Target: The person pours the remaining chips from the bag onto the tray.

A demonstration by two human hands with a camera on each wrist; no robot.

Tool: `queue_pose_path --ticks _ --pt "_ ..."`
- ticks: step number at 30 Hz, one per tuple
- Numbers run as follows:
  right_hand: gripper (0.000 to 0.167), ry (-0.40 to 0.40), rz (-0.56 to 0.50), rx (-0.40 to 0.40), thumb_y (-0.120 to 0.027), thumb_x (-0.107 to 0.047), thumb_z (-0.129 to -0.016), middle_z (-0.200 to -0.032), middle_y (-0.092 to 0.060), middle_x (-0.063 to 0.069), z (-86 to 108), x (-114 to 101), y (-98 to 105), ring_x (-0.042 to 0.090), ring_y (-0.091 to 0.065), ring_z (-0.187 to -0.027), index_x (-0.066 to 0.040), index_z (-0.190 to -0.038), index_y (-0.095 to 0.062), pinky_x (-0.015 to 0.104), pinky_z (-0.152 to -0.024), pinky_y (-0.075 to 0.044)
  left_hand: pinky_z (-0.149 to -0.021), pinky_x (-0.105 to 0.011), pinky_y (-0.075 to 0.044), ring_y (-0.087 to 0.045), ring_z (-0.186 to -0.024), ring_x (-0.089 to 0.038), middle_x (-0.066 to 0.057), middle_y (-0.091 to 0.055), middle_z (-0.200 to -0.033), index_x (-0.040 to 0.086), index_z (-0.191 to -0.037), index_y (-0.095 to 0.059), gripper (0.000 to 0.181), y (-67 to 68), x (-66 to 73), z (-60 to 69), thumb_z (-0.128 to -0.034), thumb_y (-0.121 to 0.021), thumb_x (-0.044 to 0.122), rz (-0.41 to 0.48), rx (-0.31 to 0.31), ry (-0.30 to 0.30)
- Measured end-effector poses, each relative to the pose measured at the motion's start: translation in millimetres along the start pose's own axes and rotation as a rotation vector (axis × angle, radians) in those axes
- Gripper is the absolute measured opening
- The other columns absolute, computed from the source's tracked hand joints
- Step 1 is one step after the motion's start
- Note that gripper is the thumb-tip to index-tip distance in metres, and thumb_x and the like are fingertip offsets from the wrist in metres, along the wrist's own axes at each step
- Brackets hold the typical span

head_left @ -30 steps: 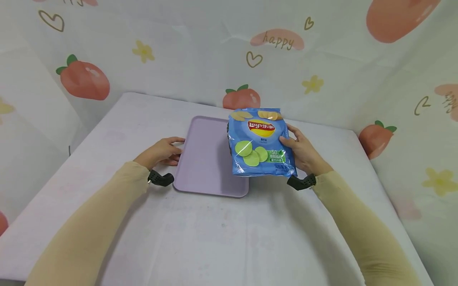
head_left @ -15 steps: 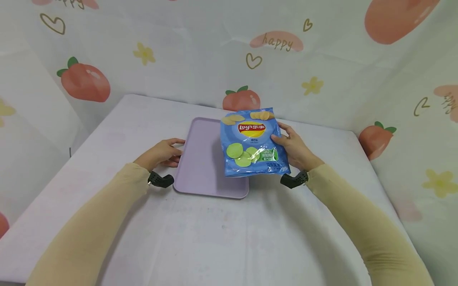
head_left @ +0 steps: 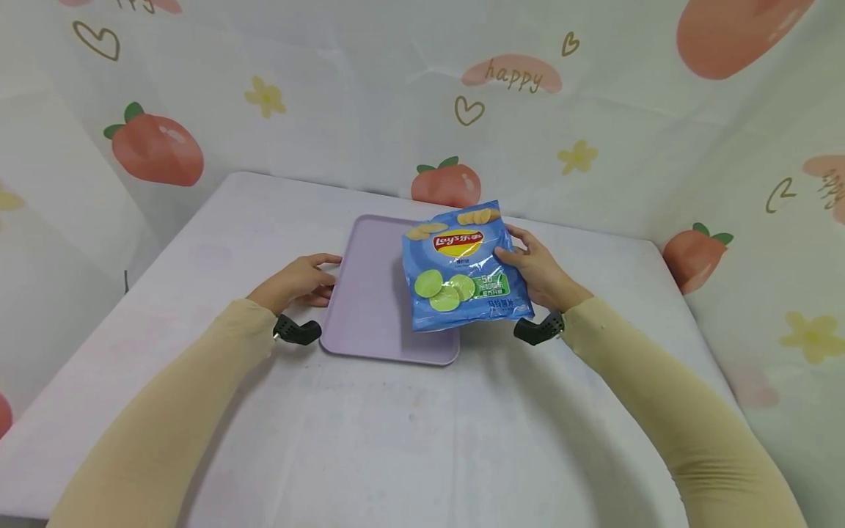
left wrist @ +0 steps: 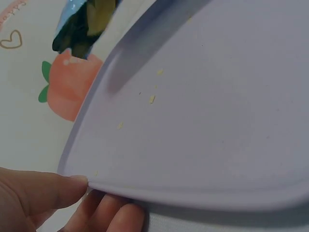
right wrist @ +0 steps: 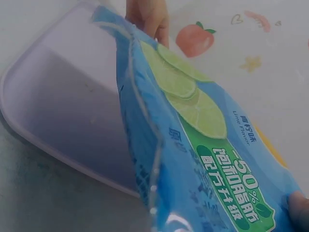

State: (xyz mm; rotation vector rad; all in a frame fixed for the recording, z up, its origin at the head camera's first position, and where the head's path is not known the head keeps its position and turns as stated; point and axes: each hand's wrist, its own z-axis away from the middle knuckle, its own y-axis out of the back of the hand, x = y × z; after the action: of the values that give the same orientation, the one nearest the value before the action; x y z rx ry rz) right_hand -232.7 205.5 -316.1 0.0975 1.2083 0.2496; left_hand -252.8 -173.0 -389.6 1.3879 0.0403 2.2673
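Observation:
My right hand (head_left: 543,273) grips the right edge of a blue bag of Lay's potato chips (head_left: 455,271), thumb on the front. The bag tilts in the air over the right part of a pale purple tray (head_left: 370,293), covering some of it. At the tray's left rim, my left hand (head_left: 297,282) pinches the edge. In the left wrist view, the thumb (left wrist: 63,192) lies at the rim and the other fingers are below it. Small yellow crumbs (left wrist: 152,99) are scattered on the tray. The right hand's other fingers are mostly hidden behind the bag.
The tray lies on a white-covered table (head_left: 370,440). Behind the table hangs a white cloth backdrop (head_left: 370,95) printed with peaches, flowers and hearts. A black wrist device (head_left: 297,331) sits at each wrist.
My right hand has moved left with the chip bag, bringing it further over the tray, and the bag has tilted counterclockwise. The left hand and the tray have stayed put.

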Motion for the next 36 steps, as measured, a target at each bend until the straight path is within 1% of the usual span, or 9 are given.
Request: queue_pose_path --ticks 4,5,8,13,18,24,28,32,36 --pt "0.066 -0.006 0.015 -0.008 -0.054 -0.026 -0.099 -0.146 -0.044 0.012 -2.1 1.2 0.0 0.023 -0.062 -0.103 -0.033 -0.154 -0.018 0.029 -0.078 -0.058 -0.064 -0.024 -0.057 -0.061 -0.069 -0.009 -0.005 -0.059 -0.088 0.015 -0.152 -0.03 0.06 1.1 -0.2 0.7 -0.0965 -0.051 0.006 0.002 0.002 -0.006" --pt "0.066 -0.01 0.017 -0.009 -0.054 -0.027 -0.099 -0.146 -0.044 0.012 -2.5 1.6 -0.1 0.023 -0.063 -0.102 -0.033 -0.154 -0.019 0.03 -0.078 -0.058 -0.063 -0.025 -0.057 -0.061 -0.069 -0.009 -0.005 -0.059 -0.087 0.015 -0.152 -0.031 0.06 1.6 -0.2 1.5 -0.0957 -0.052 0.006 0.016 -0.003 -0.01" --pt "0.066 -0.02 0.019 -0.013 -0.054 -0.027 -0.099 -0.145 -0.044 0.011 -2.8 2.7 -0.2 0.023 -0.063 -0.101 -0.035 -0.154 -0.019 0.031 -0.078 -0.058 -0.063 -0.025 -0.057 -0.062 -0.068 -0.01 -0.006 -0.06 -0.086 0.014 -0.151 -0.031 0.061 2.1 -0.2 2.5 -0.0953 -0.053 0.006 0.023 -0.012 -0.019" --pt "0.066 -0.012 0.022 -0.025 -0.054 -0.027 -0.099 -0.146 -0.043 0.012 -1.5 2.6 -0.9 0.024 -0.062 -0.102 -0.035 -0.154 -0.018 0.032 -0.079 -0.058 -0.063 -0.024 -0.057 -0.061 -0.067 -0.009 -0.005 -0.059 -0.087 0.016 -0.152 -0.031 0.06 0.1 0.8 0.6 -0.0966 -0.051 0.005 0.0 0.009 0.005" --pt "0.065 -0.008 0.005 -0.037 -0.054 -0.027 -0.1 -0.145 -0.044 0.012 -1.1 1.6 -2.0 0.022 -0.064 -0.098 -0.035 -0.154 -0.019 0.032 -0.079 -0.058 -0.062 -0.024 -0.056 -0.06 -0.066 -0.008 -0.004 -0.058 -0.087 0.016 -0.152 -0.029 0.059 -0.4 1.0 0.2 -0.0976 -0.05 0.006 -0.009 0.012 0.01" --pt "0.065 -0.012 -0.016 -0.039 -0.055 -0.027 -0.099 -0.143 -0.045 0.012 -1.3 0.9 -2.3 0.019 -0.066 -0.092 -0.035 -0.154 -0.02 0.031 -0.077 -0.059 -0.063 -0.024 -0.057 -0.06 -0.066 -0.009 -0.006 -0.058 -0.089 0.016 -0.152 -0.03 0.059 -0.7 -0.1 -1.3 -0.0976 -0.049 0.006 -0.029 0.026 0.008" --pt "0.067 -0.019 -0.047 -0.07 -0.057 -0.028 -0.098 -0.143 -0.045 0.014 -0.3 0.4 -1.9 0.017 -0.066 -0.089 -0.036 -0.153 -0.02 0.031 -0.076 -0.059 -0.064 -0.025 -0.057 -0.06 -0.067 -0.009 -0.007 -0.057 -0.092 0.016 -0.152 -0.03 0.059 -1.1 -0.1 -2.6 -0.0975 -0.049 0.006 -0.034 0.034 0.009" --pt "0.071 -0.034 -0.06 -0.101 -0.06 -0.023 -0.097 -0.143 -0.045 0.015 0.9 -0.5 -2.4 0.018 -0.068 -0.087 -0.037 -0.153 -0.019 0.033 -0.075 -0.059 -0.064 -0.025 -0.057 -0.06 -0.067 -0.009 -0.007 -0.058 -0.092 0.017 -0.152 -0.03 0.059 -1.3 0.4 -2.4 -0.0976 -0.049 0.006 -0.032 0.032 0.011" --pt "0.076 -0.045 -0.052 -0.109 -0.062 -0.013 -0.094 -0.145 -0.044 0.014 1.5 -1.3 -4.0 0.018 -0.068 -0.086 -0.032 -0.153 -0.018 0.035 -0.075 -0.059 -0.063 -0.025 -0.057 -0.061 -0.066 -0.009 -0.007 -0.058 -0.092 0.016 -0.153 -0.029 0.059 -1.4 0.6 -1.8 -0.098 -0.049 0.006 -0.035 0.029 0.014"
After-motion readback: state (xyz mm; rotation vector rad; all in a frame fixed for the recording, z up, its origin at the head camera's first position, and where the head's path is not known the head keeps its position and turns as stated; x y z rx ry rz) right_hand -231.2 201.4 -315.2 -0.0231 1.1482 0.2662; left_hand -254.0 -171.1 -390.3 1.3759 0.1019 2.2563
